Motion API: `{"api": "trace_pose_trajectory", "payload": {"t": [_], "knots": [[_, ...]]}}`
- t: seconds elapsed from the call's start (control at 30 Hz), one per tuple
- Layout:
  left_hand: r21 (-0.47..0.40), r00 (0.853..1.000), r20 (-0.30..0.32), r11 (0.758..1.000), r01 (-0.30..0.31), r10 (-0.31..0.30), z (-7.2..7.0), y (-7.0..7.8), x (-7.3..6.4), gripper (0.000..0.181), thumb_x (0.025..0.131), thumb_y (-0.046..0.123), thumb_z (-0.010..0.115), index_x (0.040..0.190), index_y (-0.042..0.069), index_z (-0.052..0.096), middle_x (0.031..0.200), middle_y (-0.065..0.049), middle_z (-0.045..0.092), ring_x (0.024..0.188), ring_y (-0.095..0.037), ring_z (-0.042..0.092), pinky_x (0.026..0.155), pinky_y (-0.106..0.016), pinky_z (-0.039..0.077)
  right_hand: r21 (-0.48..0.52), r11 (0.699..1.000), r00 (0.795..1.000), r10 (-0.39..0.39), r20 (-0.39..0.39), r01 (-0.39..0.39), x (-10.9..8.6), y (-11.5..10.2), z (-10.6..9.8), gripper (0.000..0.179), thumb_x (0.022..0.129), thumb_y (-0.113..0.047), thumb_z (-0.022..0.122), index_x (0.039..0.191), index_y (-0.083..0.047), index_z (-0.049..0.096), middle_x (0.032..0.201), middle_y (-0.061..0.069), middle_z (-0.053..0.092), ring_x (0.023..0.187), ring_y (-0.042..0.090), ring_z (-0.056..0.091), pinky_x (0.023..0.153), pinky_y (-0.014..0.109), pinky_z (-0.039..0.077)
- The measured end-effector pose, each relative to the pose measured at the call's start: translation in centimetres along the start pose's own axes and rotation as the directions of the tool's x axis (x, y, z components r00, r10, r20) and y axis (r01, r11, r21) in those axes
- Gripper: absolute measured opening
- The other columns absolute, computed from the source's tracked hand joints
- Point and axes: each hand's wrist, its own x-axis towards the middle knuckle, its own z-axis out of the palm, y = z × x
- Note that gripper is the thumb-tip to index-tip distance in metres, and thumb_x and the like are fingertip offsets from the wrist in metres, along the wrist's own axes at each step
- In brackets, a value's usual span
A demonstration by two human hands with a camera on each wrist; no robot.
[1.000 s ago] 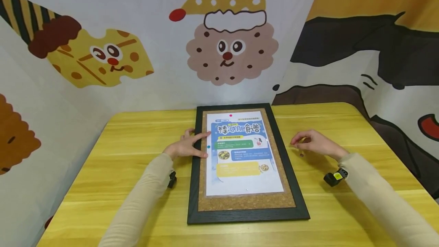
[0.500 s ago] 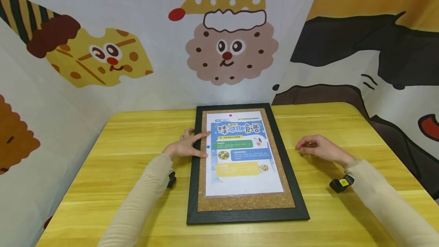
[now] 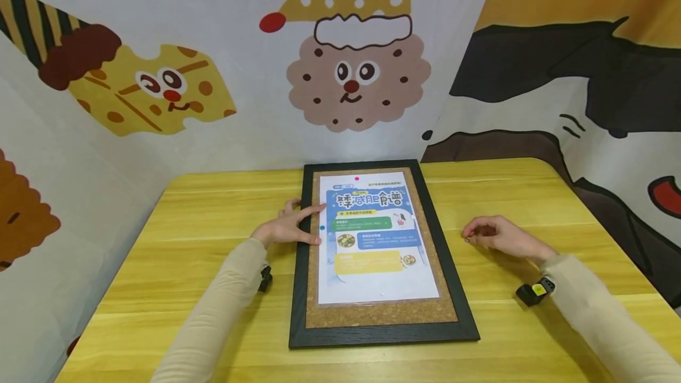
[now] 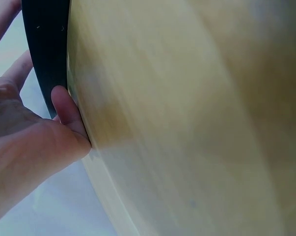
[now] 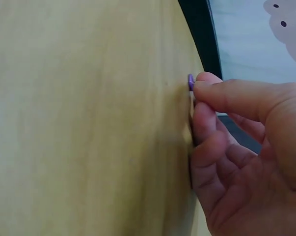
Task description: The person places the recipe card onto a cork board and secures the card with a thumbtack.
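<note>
On the wooden table lies a corkboard (image 3: 362, 317) with a black frame, a printed poster (image 3: 372, 285) on its face. My left hand (image 3: 284, 226) rests over the board's left edge, fingers spread, with fingertips on the poster's left margin. A teal thumbtack (image 3: 322, 227) sits between its thumb and forefinger, and a pink thumbtack (image 3: 357, 179) is at the poster's top. Right of the board, my right hand (image 3: 502, 235) is low over the tabletop. Its thumb and forefinger pinch a small purple thumbtack (image 5: 190, 82), mostly covered by the fingertips in the right wrist view.
The yellow wooden table (image 3: 213, 205) runs back to a cloth wall (image 3: 255, 140) printed with cartoon food. A wrist camera (image 3: 532, 293) hangs under the right wrist, close above the tabletop.
My right hand has shifted slightly right and toward me, and its fingertips have come together on the purple thumbtack. My left hand stays on the board.
</note>
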Motion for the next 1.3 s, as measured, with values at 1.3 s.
{"api": "trace_pose_trajectory", "payload": {"t": [1.3], "knots": [[0.02, 1.0, 0.012, 1.0, -0.008, 0.008, -0.1, 0.1, -0.1, 0.09, 0.082, 0.041, 0.077, 0.155, 0.03, 0.024, 0.155, -0.022, -0.013, 0.136, -0.054, 0.0, 0.101, -0.071, 0.018, 0.112, 0.994, 1.0, -0.014, 0.012, 0.013, 0.4, -0.4, 0.5, 0.008, 0.094, 0.001, 0.059, 0.101, 0.004, 0.061, 0.097, 0.018, 0.067, 0.074, 0.017, 0.062, 0.054, 0.029, 0.048]]}}
